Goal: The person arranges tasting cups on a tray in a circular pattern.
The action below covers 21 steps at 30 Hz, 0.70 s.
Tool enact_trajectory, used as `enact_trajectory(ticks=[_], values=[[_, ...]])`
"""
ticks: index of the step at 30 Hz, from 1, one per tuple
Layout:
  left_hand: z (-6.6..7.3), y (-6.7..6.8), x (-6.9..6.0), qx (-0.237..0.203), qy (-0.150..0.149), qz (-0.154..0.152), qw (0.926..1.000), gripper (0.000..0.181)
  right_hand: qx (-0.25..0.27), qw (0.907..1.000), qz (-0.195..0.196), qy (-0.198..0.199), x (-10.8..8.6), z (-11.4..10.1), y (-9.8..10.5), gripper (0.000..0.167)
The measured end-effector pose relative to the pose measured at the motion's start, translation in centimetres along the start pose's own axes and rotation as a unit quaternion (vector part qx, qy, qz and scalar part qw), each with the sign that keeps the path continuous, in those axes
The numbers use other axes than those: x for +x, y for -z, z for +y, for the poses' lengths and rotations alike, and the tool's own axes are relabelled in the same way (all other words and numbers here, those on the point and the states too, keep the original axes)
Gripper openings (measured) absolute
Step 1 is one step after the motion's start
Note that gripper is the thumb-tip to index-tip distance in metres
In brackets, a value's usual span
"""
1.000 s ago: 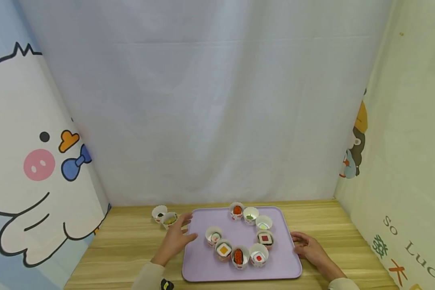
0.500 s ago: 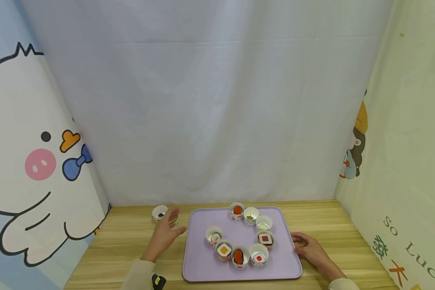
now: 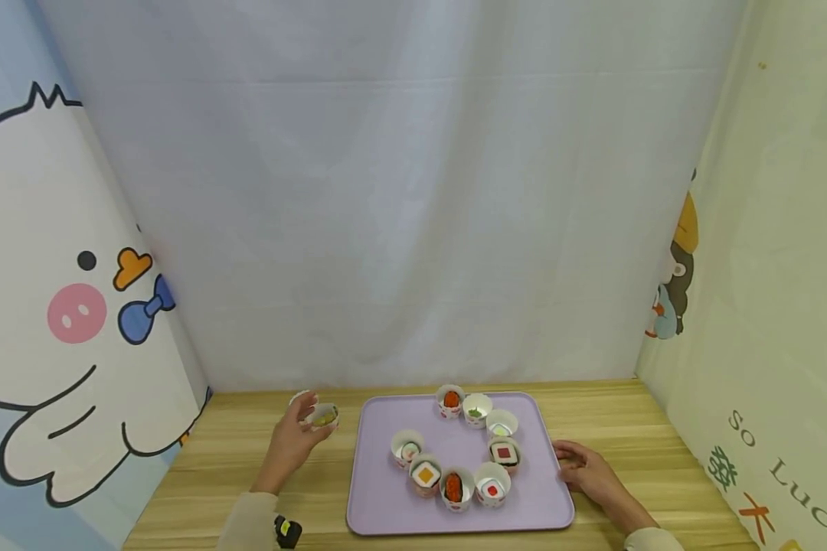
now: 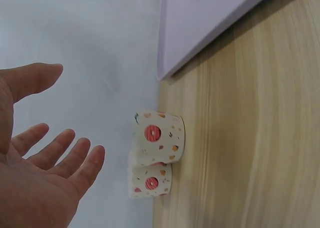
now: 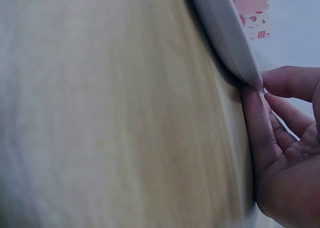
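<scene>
My left hand [image 3: 292, 440] hovers over the wooden table with fingers spread, just in front of two patterned paper cups. The nearer paper cup [image 3: 325, 415] holds a yellow-green piece; the left hand mostly covers the other cup [image 4: 150, 180]. In the left wrist view the hand stands apart from both cups. My right hand [image 3: 589, 474] pinches the right rim of a lilac tray [image 3: 379, 520] between thumb and finger. On the tray stand several paper cups, among them one with a red-topped sushi piece [image 3: 454, 487] and one with a yellow-centred white piece [image 3: 425, 475].
The wooden table [image 3: 200, 490] extends on both sides of the tray. Behind it hangs a pale curtain [image 3: 413, 229]. Printed cloths flank the table at left [image 3: 14, 383] and right [image 3: 765, 306]. A tray cup with an orange-red piece [image 3: 451, 399] stands near the back edge.
My left hand has moved left from the tray's left edge, past the nearer loose cup, to cover the farther one. The right hand, tray and cups have stayed in place.
</scene>
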<state>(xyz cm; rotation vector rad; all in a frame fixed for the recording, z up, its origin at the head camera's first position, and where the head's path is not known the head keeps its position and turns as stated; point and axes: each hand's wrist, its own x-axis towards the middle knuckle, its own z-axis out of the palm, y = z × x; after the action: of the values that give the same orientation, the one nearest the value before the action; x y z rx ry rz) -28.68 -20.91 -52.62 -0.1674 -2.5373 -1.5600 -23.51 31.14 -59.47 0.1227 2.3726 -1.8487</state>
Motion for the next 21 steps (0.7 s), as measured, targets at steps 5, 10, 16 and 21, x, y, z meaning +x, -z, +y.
enact_trajectory(ticks=[5, 10, 16, 21], values=[[-0.9, 0.4, 0.1, -0.012, 0.018, -0.002, 0.9998, 0.071, 0.000, 1.0000, -0.006, 0.003, 0.1, 0.1, 0.0, 0.062], [-1.9, 0.7, 0.1, -0.010, 0.016, 0.014, 0.9997, 0.072, 0.001, 0.9999, -0.009, 0.005, 0.0, 0.1, 0.0, 0.062], [-3.4, 0.8, 0.3, -0.015, 0.030, 0.016, 0.9993, 0.071, -0.001, 1.0000, -0.008, 0.005, -0.1, 0.0, 0.0, 0.062], [-4.6, 0.6, 0.5, -0.020, 0.053, 0.014, 0.9983, 0.067, -0.001, 1.0000, -0.004, 0.006, -0.1, 0.0, 0.0, 0.063]])
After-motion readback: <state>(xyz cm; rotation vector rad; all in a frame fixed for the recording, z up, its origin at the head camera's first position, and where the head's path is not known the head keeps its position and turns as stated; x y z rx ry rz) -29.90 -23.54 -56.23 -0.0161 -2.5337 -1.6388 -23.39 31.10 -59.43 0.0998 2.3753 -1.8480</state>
